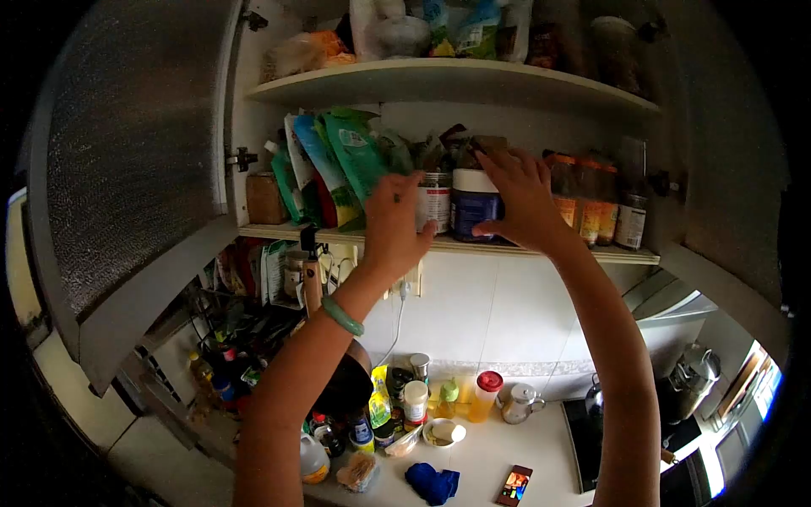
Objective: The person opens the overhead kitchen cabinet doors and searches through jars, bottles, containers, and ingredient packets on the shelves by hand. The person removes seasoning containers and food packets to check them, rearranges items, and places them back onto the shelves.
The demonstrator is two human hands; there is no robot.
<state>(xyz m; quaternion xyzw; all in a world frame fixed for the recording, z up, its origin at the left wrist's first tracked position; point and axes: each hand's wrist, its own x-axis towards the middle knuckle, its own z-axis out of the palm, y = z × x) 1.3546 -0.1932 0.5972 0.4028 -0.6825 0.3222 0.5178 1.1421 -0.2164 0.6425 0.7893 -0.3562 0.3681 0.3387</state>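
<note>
Both arms reach up to the middle shelf of an open wall cabinet. My left hand [395,221] is at the left side of a small jar with a white and red label [435,203], thumb and fingers apart; whether it touches the jar is unclear. A green pouch [356,152] leans just behind that hand. My right hand [530,201] is spread at the right side of a dark blue tub with a white lid [475,207], its thumb in front of the tub. The two containers stand side by side between my hands.
Orange-labelled jars [589,203] stand right on the shelf [338,237]. Cabinet doors [135,152] hang open on both sides. Below, the counter [473,486] holds bottles, a red-lidded pitcher [485,397], a blue cloth [432,482] and a phone [515,486]. A stove [583,439] is right.
</note>
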